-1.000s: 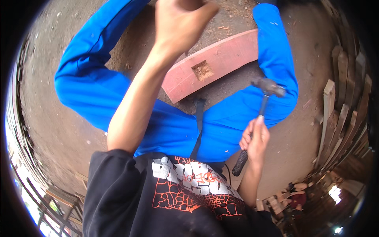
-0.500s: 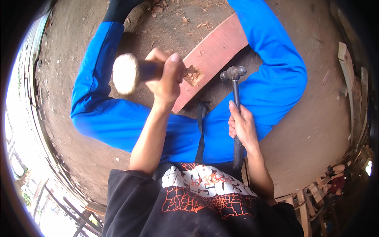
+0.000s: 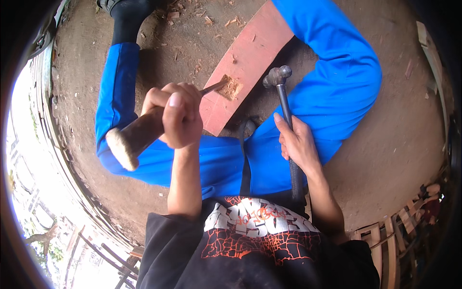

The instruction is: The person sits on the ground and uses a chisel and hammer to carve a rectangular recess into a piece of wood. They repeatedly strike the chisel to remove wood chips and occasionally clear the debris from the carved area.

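My left hand (image 3: pixel 182 115) is wrapped round the dark wooden handle of a chisel (image 3: pixel 140 136), whose pale, worn butt points down and to the left. The chisel's thin blade reaches to a rough square recess (image 3: pixel 229 89) in a reddish wooden board (image 3: pixel 250 44). Wood fibres and chips fill part of that recess. In my right hand (image 3: pixel 299 143) is a ball-peen hammer (image 3: pixel 284 98), held by its dark handle with the metal head up, above my right thigh and apart from the board.
The board lies between my bent legs in blue trousers (image 3: pixel 332 91). Wood chips (image 3: pixel 208 20) are scattered over the dirt floor (image 3: pixel 178 62). Timber pieces (image 3: pixel 385 245) lie at the lower right, and a long plank (image 3: pixel 429 53) is at the far right.
My left hand has tilted the chisel: its butt has swung down and left, and the blade now shows at the recess. The view has shifted slightly; the hammer stays in my right hand.
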{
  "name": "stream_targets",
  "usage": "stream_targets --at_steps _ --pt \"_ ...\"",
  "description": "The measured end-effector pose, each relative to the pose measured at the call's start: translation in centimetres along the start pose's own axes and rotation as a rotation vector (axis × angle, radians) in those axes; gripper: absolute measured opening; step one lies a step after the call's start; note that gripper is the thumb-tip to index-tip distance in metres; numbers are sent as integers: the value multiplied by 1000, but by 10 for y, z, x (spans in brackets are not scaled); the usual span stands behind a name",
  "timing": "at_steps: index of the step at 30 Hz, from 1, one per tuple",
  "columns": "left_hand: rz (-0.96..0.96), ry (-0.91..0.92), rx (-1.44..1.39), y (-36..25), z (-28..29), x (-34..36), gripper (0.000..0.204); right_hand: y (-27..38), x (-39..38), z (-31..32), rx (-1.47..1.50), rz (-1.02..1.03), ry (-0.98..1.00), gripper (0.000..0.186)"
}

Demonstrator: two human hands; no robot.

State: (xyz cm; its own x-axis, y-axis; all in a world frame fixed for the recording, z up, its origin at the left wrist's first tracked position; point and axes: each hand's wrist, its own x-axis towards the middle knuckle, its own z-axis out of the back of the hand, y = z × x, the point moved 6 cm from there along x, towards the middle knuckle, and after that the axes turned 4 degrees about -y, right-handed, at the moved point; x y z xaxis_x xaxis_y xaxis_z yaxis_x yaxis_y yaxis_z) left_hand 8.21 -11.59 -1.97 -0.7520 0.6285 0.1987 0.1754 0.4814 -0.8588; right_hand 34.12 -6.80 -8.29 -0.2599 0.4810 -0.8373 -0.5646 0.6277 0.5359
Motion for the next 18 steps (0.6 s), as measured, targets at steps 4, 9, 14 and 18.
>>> stream_targets --at_steps 4,9,14,18 --pt "30 29 57 12 0 -13 27 0 2 -2 15 -13 5 42" --pt "97 -59 -60 13 13 -22 25 3 3 -1 8 5 2 43" --pt "108 -135 -100 6 18 -11 24 3 1 -1 12 -1 8 45" --pt "3 -158 23 13 15 -12 22 2 4 -2 10 19 18 44"
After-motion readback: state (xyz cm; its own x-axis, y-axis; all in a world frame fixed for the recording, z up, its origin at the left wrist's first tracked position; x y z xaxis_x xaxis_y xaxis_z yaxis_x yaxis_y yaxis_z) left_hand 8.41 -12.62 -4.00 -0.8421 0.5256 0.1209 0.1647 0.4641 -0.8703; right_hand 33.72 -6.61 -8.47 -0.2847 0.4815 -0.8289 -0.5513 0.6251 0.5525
